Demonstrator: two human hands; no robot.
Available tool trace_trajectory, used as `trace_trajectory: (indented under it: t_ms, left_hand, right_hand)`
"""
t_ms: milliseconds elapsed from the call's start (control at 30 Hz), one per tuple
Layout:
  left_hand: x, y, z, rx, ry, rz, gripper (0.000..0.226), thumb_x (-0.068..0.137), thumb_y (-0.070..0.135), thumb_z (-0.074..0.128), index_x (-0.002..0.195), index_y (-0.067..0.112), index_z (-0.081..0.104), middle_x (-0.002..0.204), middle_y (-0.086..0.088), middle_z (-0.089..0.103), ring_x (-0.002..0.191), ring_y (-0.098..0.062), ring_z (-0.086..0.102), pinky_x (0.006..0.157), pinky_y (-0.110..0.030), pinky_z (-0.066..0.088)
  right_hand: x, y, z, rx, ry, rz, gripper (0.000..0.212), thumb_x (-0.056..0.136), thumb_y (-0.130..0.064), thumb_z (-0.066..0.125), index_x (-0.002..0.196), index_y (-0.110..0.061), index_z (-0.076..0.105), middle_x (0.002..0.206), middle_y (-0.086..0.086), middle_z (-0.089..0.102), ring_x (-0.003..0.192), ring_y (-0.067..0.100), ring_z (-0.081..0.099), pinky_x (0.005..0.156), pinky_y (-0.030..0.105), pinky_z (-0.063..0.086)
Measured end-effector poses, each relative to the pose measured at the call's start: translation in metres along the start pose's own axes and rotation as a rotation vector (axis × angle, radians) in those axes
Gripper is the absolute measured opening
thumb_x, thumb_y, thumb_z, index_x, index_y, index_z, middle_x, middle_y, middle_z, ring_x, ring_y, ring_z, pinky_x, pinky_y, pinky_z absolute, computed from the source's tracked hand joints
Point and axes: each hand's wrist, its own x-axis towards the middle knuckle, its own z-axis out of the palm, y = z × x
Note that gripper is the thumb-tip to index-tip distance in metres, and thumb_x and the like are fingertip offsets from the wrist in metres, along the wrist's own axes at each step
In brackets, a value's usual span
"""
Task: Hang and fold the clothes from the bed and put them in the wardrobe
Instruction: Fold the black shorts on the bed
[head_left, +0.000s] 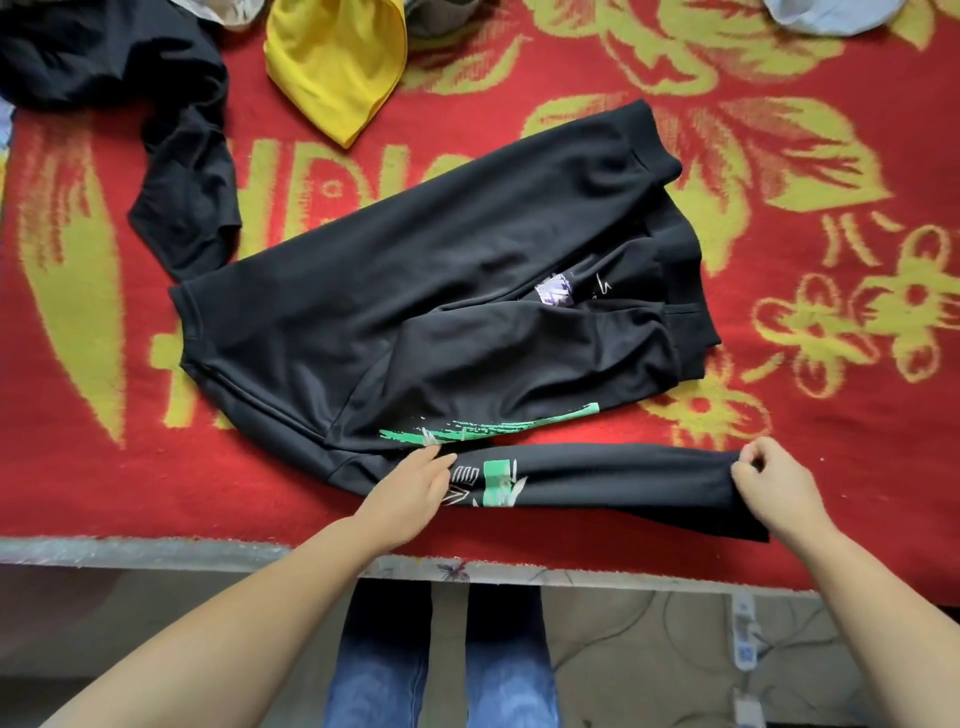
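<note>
Right hand (774, 480) pinches the black sweatshirt's (415, 291) green-printed sleeve (623, 475); left hand (410, 491), grip spread, presses it flat.

Black sweatshirt (415, 291) on red blanket (779, 130)

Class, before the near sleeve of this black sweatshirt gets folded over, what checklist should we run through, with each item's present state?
1. Right hand pinches the near sleeve at its cuff: ok.
2. Left hand rests flat at the sleeve's shoulder end: ok.
3. Sleeve stretched straight: ok.
4. Far sleeve already folded onto the black sweatshirt: ok.
5. Body lying smooth: not ok, wrinkled.
6. Yellow garment lies apart from the sweatshirt: ok.
</note>
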Motion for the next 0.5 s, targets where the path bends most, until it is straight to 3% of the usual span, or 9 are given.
trace_trajectory:
  t_ms: [100, 200, 267, 367, 433, 500]
  left_hand:
    - [0.012, 0.007, -0.006, 0.029, -0.035, -0.066, 0.042, 0.100, 0.015, 0.035, 0.140, 0.011, 0.047, 0.155, -0.008, 0.028, 0.143, -0.018, 0.023, 0.116, -0.028, 0.017]
    - [0.013, 0.004, 0.001, 0.160, -0.069, -0.010, 0.040, 0.096, 0.014, 0.041, 0.132, 0.015, 0.057, 0.156, -0.007, 0.024, 0.145, -0.017, 0.017, 0.117, -0.039, 0.019]
    - [0.011, 0.005, 0.005, 0.011, -0.001, -0.074, 0.033, 0.095, 0.014, 0.044, 0.120, 0.014, 0.066, 0.155, -0.008, 0.028, 0.144, -0.018, 0.021, 0.117, -0.034, 0.019]
    - [0.014, 0.021, 0.005, -0.624, 0.217, -0.360, 0.021, 0.095, 0.011, 0.048, 0.102, 0.009, 0.068, 0.133, -0.012, 0.056, 0.123, -0.022, 0.052, 0.102, -0.027, 0.035]
    - [0.022, 0.034, 0.000, -1.257, 0.307, -0.571, 0.021, 0.099, 0.017, 0.049, 0.111, 0.003, 0.057, 0.121, -0.019, 0.059, 0.105, -0.025, 0.059, 0.091, -0.031, 0.046]
    - [0.032, 0.038, -0.006, -1.704, 0.342, -0.677, 0.045, 0.099, 0.029, 0.050, 0.131, -0.002, 0.044, 0.122, -0.025, 0.055, 0.110, -0.030, 0.058, 0.092, -0.033, 0.047]
  right_hand:
    - [-0.003, -0.001, 0.008, -0.169, -0.115, 0.076, 0.016, 0.080, 0.003, 0.045, 0.079, -0.012, 0.049, 0.085, 0.018, 0.060, 0.080, 0.034, 0.054, 0.072, 0.041, 0.043]
    - [0.001, -0.015, 0.023, -0.394, 0.052, -0.026, 0.023, 0.083, -0.002, 0.051, 0.105, -0.008, 0.055, 0.119, 0.022, 0.050, 0.112, 0.039, 0.045, 0.091, 0.046, 0.039]
    - [0.009, -0.033, 0.030, -0.248, 0.094, -0.183, 0.039, 0.087, -0.005, 0.054, 0.126, -0.001, 0.049, 0.133, 0.024, 0.044, 0.125, 0.039, 0.038, 0.100, 0.047, 0.034]
    - [0.032, -0.070, 0.028, 0.175, 0.053, -0.185, 0.056, 0.094, -0.014, 0.055, 0.143, 0.001, 0.032, 0.144, 0.022, 0.038, 0.134, 0.032, 0.035, 0.110, 0.038, 0.026]
    - [0.053, -0.092, 0.022, 0.481, 0.038, -0.016, 0.057, 0.094, -0.022, 0.056, 0.143, -0.005, 0.033, 0.137, 0.013, 0.047, 0.128, 0.027, 0.044, 0.107, 0.035, 0.034]
    - [0.075, -0.104, 0.017, 0.586, -0.022, 0.119, 0.048, 0.092, -0.026, 0.058, 0.133, -0.005, 0.045, 0.119, 0.008, 0.055, 0.113, 0.029, 0.055, 0.093, 0.037, 0.045]
